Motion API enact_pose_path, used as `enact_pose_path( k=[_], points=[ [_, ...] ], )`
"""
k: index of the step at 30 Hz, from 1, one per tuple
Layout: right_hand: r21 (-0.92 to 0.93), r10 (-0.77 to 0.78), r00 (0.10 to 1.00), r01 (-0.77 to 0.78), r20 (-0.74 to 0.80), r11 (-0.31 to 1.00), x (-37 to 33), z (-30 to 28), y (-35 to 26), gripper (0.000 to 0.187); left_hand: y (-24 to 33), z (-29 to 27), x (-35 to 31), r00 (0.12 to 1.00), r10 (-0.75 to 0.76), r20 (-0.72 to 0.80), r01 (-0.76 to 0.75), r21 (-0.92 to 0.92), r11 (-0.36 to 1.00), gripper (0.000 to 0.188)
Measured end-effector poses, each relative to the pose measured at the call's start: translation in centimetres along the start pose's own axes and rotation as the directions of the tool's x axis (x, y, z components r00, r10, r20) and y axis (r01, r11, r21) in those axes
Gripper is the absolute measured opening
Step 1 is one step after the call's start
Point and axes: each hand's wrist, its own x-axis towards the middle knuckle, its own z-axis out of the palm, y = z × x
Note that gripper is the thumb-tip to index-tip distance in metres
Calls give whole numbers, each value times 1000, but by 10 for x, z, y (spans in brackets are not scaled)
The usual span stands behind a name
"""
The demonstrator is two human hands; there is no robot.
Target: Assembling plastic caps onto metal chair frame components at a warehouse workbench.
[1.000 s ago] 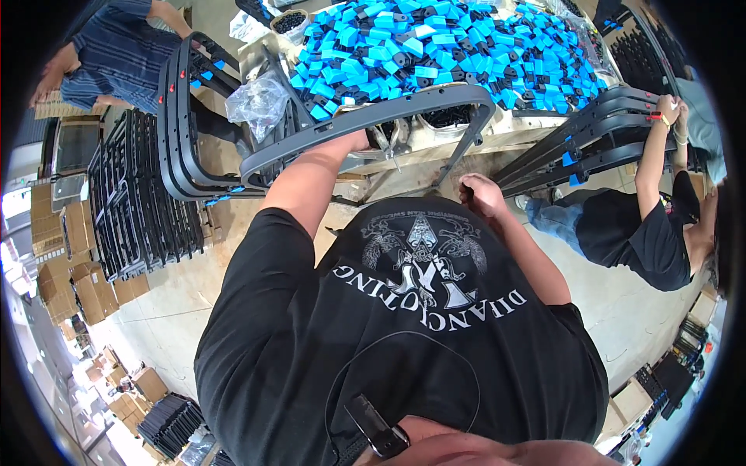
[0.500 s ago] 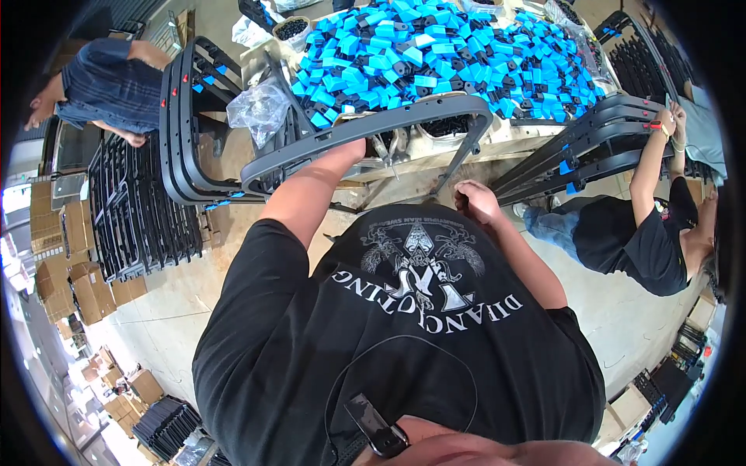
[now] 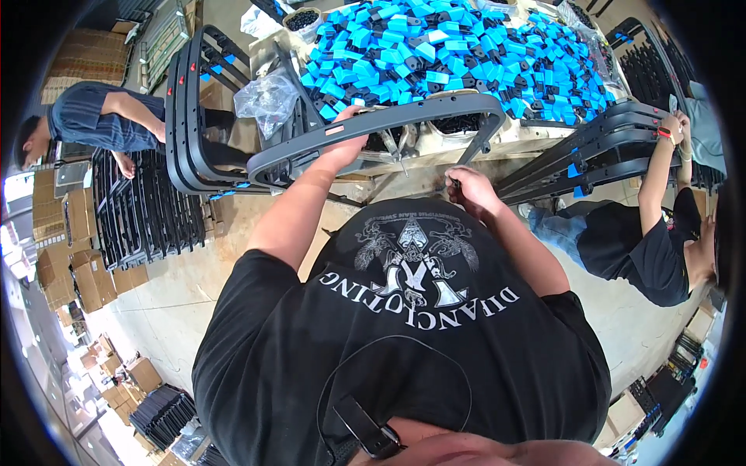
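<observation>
A black tubular frame with rounded corners (image 3: 396, 118) stands tilted against the near side of the table, its top bar crossing in front of me. My left hand (image 3: 347, 146) reaches under that bar, and its fingertips show at the bar's far edge. The bar hides most of those fingers, so I cannot tell whether they grip it. My right hand (image 3: 472, 189) is closed just below the table edge, right of centre, apart from the frame. A small dark thing pokes out between its thumb and fingers, too small to name.
A heap of blue-and-black plastic parts (image 3: 443, 54) covers the table. Tubs of small black pieces (image 3: 454, 124) and a clear plastic bag (image 3: 268, 102) sit near it. Black frames (image 3: 180, 124) stand left and more (image 3: 575, 155) right. Co-workers (image 3: 109, 116) are on both sides.
My left hand has shifted so that its fingertips now show beyond the bar. My right hand has lifted slightly and turned. The left co-worker has bent further, arm closer to the frames.
</observation>
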Motion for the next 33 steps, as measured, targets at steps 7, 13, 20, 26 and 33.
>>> enact_pose_path(
  k=[7, 13, 20, 26, 33],
  points=[
    [151, 46, 958, -92, 284, 984, 26, 37, -30, 22, 55, -10, -65, 863, 506, -4, -505, 40, 862, 37],
    [266, 26, 906, -151, 422, 952, 26, 86, -56, 31, 120, 1, -82, 839, 537, 81, -528, -110, 842, 58],
    [193, 89, 883, -198, 460, 961, 34, 61, -51, 18, 68, 12, -40, 964, 180, 195, -207, 129, 970, 43],
    [135, -14, 959, -26, 284, 990, 17, 14, -23, 17, 58, 12, 52, 906, 200, -374, -155, 147, 977, 55],
    [32, 102, 989, -106, 110, 994, -18, -23, -25, 20, 92, 23, 127, 881, -307, -361, 399, 216, 891, 88]
  ],
)
